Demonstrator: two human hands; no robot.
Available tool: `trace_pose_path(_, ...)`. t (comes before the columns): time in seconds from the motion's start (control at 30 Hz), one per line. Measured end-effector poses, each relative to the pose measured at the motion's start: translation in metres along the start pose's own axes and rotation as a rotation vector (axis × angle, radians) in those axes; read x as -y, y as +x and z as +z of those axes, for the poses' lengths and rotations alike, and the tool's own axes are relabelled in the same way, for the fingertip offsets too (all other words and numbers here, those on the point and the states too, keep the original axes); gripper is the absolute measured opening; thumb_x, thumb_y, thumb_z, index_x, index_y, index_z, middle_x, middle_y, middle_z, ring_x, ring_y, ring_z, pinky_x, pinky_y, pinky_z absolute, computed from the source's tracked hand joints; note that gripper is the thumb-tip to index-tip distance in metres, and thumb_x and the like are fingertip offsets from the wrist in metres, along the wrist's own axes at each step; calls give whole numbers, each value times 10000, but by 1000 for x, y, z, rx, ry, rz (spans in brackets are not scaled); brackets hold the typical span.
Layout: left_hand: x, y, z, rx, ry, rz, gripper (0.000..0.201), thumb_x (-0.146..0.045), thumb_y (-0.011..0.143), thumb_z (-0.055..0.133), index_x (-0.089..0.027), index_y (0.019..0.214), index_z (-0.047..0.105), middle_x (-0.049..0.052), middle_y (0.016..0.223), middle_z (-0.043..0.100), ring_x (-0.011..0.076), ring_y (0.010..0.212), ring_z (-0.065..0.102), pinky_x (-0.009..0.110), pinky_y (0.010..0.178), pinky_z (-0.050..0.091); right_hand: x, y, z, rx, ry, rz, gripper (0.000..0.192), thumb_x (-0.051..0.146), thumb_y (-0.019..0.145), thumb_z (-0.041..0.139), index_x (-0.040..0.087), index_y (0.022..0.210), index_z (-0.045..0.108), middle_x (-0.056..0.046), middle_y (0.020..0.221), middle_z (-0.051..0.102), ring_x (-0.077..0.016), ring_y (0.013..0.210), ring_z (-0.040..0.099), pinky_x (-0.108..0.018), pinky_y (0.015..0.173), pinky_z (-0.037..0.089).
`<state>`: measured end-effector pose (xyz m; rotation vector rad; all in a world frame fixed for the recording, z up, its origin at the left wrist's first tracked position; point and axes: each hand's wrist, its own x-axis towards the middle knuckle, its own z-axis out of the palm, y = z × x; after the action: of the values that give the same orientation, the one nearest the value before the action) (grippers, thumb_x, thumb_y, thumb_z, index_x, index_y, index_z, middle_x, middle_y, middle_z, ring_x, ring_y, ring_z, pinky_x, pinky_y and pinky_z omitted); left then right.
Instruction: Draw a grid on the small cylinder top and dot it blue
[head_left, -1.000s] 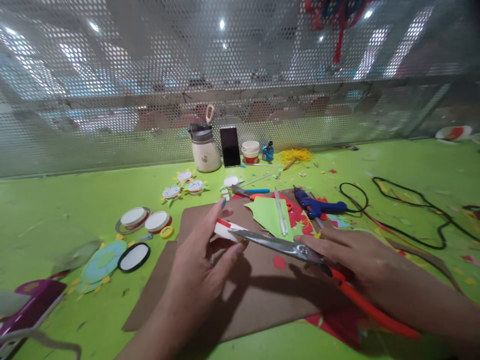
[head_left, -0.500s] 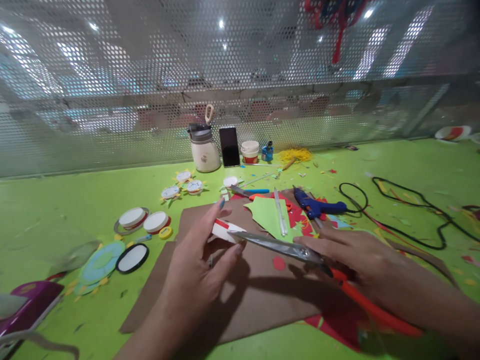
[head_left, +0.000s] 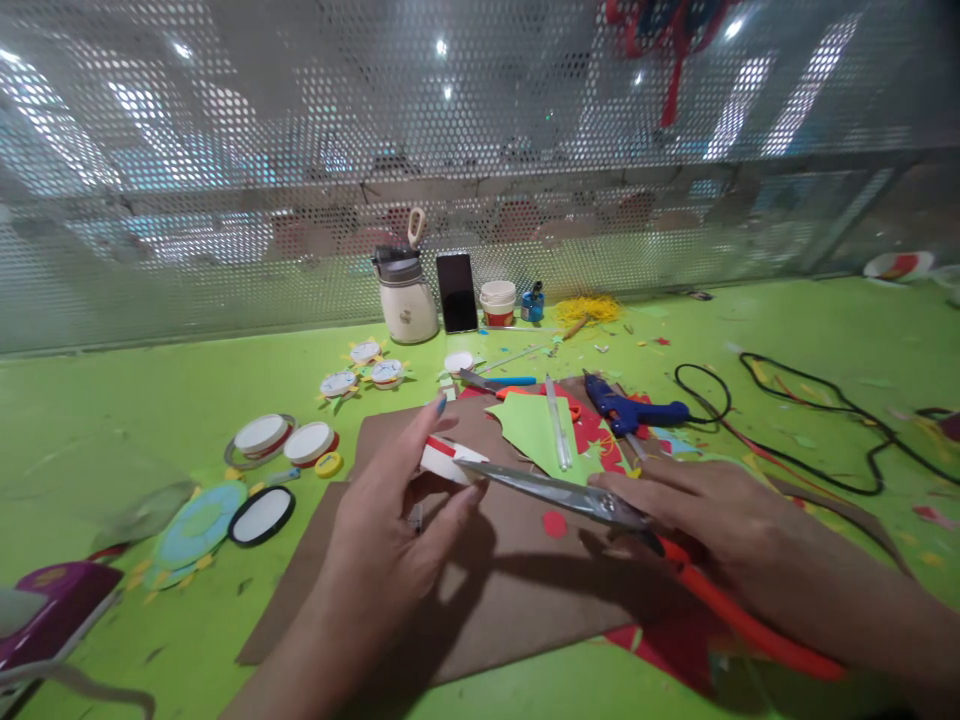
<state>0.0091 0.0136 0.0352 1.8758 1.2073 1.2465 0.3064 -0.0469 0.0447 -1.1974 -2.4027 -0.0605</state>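
Between the thumb and fingers of my left hand (head_left: pixel 394 520) is a short white paper cup piece (head_left: pixel 459 466) with a red band. My right hand (head_left: pixel 727 515) grips a pair of scissors (head_left: pixel 555 490) with orange handles. The tip of the scissors meets the edge of the cup piece, and the blades look closed or nearly so. Below both hands lies brown cardboard (head_left: pixel 517 610), with a small red paper circle (head_left: pixel 555 525) on it. Part of the scissor handles is hidden behind my right hand.
A blue glue gun (head_left: pixel 630 410) with a black cable lies right of a green paper sheet (head_left: pixel 529 425) and a pen-like clear tool (head_left: pixel 559 420). White discs (head_left: pixel 311 441) are at left. A jug (head_left: pixel 407 305) and phone (head_left: pixel 457 292) stand before the perforated panel.
The view has shifted very slightly. My hands, the cup piece and the scissors keep almost the same pose.
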Motion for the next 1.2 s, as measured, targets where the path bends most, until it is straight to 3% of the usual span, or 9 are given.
trace_pose_path(0.07, 0, 1, -1, 1, 22, 38, 627, -346, 938, 757, -272, 1545, 617, 113, 1401, 756, 214, 965, 806, 340, 889, 699, 0, 1, 1, -14, -1, -5, 440, 29, 982, 450, 239, 1257, 723, -74, 1001, 814, -251, 838, 758, -322, 724, 588)
trace_pose_path(0.23, 0, 1, 0, -8, -24, -28, 619, -326, 930, 749, -254, 1532, 622, 108, 1398, 756, 197, 928, 808, 321, 846, 703, 0, 9, 0, -29, -25, -33, 371, 46, 987, 460, 207, 1156, 748, -76, 907, 802, -247, 767, 747, -320, 683, 582)
trace_pose_path(0.4, -2, 5, -3, -25, 49, -28, 627, -429, 933, 757, -231, 1516, 637, 118, 1316, 782, 218, 871, 799, 354, 815, 700, -1, 15, -1, -77, -88, -66, 375, 49, 953, 460, 165, 1103, 784, -110, 882, 814, -253, 682, 750, -332, 598, 576)
trace_pose_path(0.53, -4, 8, -5, -30, 38, -87, 664, -458, 927, 774, -223, 1529, 624, 128, 1316, 775, 239, 906, 797, 380, 855, 689, -2, 15, 2, -106, -96, 23, 366, 81, 921, 509, 169, 1120, 804, -118, 906, 836, -264, 741, 794, -338, 644, 616)
trace_pose_path(0.73, -5, 5, -3, 67, -105, -124, 702, -433, 929, 758, -212, 1568, 569, 133, 1348, 762, 237, 973, 794, 384, 897, 673, -13, 20, 16, -92, -68, 259, 383, 123, 962, 541, 155, 1250, 791, -129, 1017, 840, -288, 886, 811, -384, 772, 649)
trace_pose_path(0.87, -5, 5, 2, 71, -230, -155, 696, -391, 922, 766, -231, 1554, 522, 137, 1427, 716, 220, 971, 788, 405, 932, 655, -12, 25, 22, -211, 208, 289, 300, 220, 982, 611, 167, 1223, 780, -108, 1024, 825, -266, 890, 792, -366, 798, 647)
trace_pose_path(0.97, -3, 7, 4, 128, -303, -164, 534, -383, 900, 807, -223, 1364, 597, 107, 1249, 768, 232, 948, 787, 400, 884, 663, -6, 30, 24, -296, 422, 322, 186, 323, 955, 682, 177, 1034, 765, -68, 878, 792, -236, 744, 746, -350, 731, 631)
trace_pose_path(1.1, -5, 7, 7, 192, -290, -149, 414, -309, 876, 820, -230, 1250, 659, 17, 939, 750, 213, 874, 757, 352, 818, 650, -4, 35, 29, -267, 550, 413, 225, 348, 853, 788, 172, 993, 773, -61, 869, 772, -235, 759, 711, -366, 766, 602)
trace_pose_path(1.2, -15, 1, 13, 157, -318, -172, 379, -311, 882, 816, -228, 1220, 666, 40, 1033, 768, 202, 861, 750, 322, 750, 630, -6, 37, 34, -241, 642, 445, 318, 407, 871, 792, 167, 1079, 784, -35, 813, 730, -203, 692, 665, -323, 669, 572)
